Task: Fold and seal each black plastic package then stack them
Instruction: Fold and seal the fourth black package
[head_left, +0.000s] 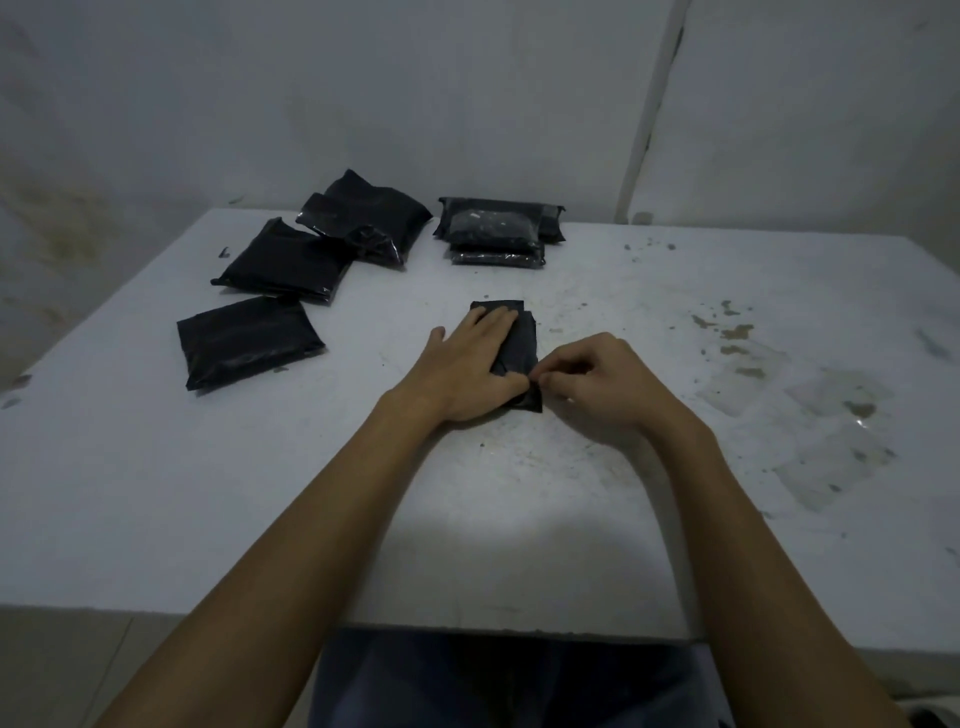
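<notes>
Near the table's (623, 312) middle lies the package (522, 338), thin, soft black plastic that looks light and slippery, so it probably needs pinning. The left hand (470, 364) presses it flat with straight fingers; the right hand (597, 379) pinches its near corner, likely the flap. Beyond the package sits a stack (498, 228); left of it, loose glossy packages (249, 340).

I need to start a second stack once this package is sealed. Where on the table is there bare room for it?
Bare room lies right of the right hand, out to the stained patch, and along the near edge of the table below the loose package. The far left is crowded with unfolded packages; the stack sits behind the left hand.
</notes>
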